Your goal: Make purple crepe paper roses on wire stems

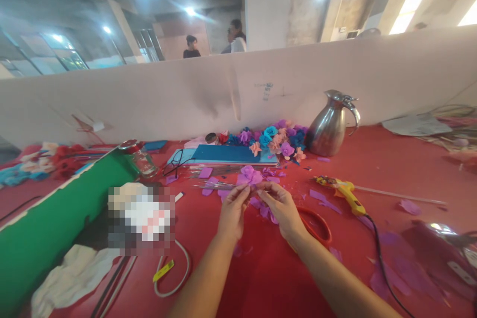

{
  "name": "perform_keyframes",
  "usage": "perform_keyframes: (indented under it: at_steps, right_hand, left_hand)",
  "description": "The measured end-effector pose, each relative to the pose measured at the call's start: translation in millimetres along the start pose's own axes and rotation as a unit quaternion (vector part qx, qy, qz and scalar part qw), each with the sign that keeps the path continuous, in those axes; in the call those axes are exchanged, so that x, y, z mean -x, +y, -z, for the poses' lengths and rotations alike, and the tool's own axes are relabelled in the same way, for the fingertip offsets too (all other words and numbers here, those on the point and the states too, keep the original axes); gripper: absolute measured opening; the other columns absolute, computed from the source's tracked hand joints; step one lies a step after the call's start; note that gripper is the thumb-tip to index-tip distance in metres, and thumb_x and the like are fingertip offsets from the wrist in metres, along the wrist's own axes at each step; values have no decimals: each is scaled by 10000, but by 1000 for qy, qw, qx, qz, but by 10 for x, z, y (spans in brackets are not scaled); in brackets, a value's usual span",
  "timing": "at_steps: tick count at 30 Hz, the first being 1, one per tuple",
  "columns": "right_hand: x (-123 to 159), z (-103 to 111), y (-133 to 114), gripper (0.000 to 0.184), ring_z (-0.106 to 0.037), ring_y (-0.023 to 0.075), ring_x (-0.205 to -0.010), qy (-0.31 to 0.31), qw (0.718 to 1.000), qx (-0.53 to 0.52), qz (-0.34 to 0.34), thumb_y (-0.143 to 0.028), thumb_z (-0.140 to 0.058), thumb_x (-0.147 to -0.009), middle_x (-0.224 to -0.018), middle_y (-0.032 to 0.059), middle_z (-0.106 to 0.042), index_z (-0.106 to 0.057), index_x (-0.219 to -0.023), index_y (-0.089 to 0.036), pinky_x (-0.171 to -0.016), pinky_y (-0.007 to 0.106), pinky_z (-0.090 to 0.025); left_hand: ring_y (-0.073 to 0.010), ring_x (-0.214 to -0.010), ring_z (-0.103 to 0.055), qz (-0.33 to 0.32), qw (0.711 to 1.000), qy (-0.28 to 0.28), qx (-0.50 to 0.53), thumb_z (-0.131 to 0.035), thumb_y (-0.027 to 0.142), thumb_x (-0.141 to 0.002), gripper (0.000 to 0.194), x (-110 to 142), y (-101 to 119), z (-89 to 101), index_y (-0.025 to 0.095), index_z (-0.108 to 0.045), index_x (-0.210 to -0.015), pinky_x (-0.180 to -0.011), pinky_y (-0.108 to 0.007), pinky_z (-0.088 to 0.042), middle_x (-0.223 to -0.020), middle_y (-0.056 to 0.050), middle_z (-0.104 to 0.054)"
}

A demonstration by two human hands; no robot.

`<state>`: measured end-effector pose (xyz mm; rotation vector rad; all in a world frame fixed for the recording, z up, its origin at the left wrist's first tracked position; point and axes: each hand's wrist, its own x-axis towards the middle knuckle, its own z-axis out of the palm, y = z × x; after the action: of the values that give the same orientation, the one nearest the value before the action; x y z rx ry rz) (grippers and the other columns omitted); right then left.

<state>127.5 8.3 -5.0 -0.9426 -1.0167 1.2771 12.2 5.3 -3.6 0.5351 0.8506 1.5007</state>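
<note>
Over the middle of the red table, my left hand (pixel 234 206) and my right hand (pixel 281 206) meet fingertip to fingertip. Both are closed in a pinch at the base of a purple paper flower (pixel 249 175), whose petals rise above the fingers. Any stem inside the pinch is hidden. Loose purple petals (pixel 266 209) lie just beneath the hands, with thin wires (pixel 210 185) to the left. Beside my right forearm is a red looped handle (pixel 322 226), partly covered by the arm.
Finished paper flowers (pixel 281 139) cluster at the back, near a steel jug (pixel 330 124). A yellow glue gun (pixel 349 195) with its cord lies right. Glasses (pixel 178 161), a glass jar (pixel 143 159) and a green board (pixel 74 196) are left. A low wall (pixel 167 99) runs behind.
</note>
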Motion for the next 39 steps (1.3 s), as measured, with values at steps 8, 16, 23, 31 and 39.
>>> perform_keyframes:
  at_steps: [8, 16, 23, 31, 39]
  right_hand:
    - [40, -33, 18, 277, -561, 122, -584, -2, 999, -21, -33, -395, -759, -644, -704, -6, -660, -683, -823, -198, -548, 236, -432]
    - [-38, 37, 17, 241, -569, 106, -562, 23, 984, -124, -125, -296, -745, -568, -686, -12, -664, -691, -780, -198, -537, 217, -425]
    - [-145, 254, -60, 177, -603, 155, -644, 59, 979, 186, 57, -321, -598, -692, -725, 16, -683, -689, -777, -195, -623, 260, -441]
    - [-110, 587, -349, 222, -639, 178, -690, 15, 829, 556, 50, -193, -510, -734, -739, 11, -721, -723, -761, -251, -581, 240, -370]
    - [200, 779, -341, 165, -645, 196, -738, -49, 764, 644, 19, -240, -551, -805, -786, 25, -721, -711, -775, -266, -563, 251, -331]
  left_hand:
    - [-133, -740, -652, 10, 1000, -7, -23, -850, 214, -520, 244, 31, -23, -20, 166, -738, -731, -782, -265, -493, -764, -14, -725]
    - [-87, -608, -613, 48, 999, -4, -5, -853, 203, -524, 254, 41, -3, -11, 175, -712, -733, -635, -207, -479, -689, 20, -686]
    - [-80, -573, -566, 27, 999, 16, -34, -842, 233, -519, 249, 12, 13, 19, 161, -710, -718, -607, -208, -446, -626, 23, -644]
    - [-56, -532, -463, -38, 993, 68, -90, -813, 286, -512, 288, -36, 42, 64, 159, -671, -728, -555, -196, -380, -613, 46, -569]
    - [-28, -440, -287, -36, 988, 52, -139, -729, 297, -611, 242, -80, 51, 104, 169, -576, -748, -440, -176, -208, -576, 70, -469]
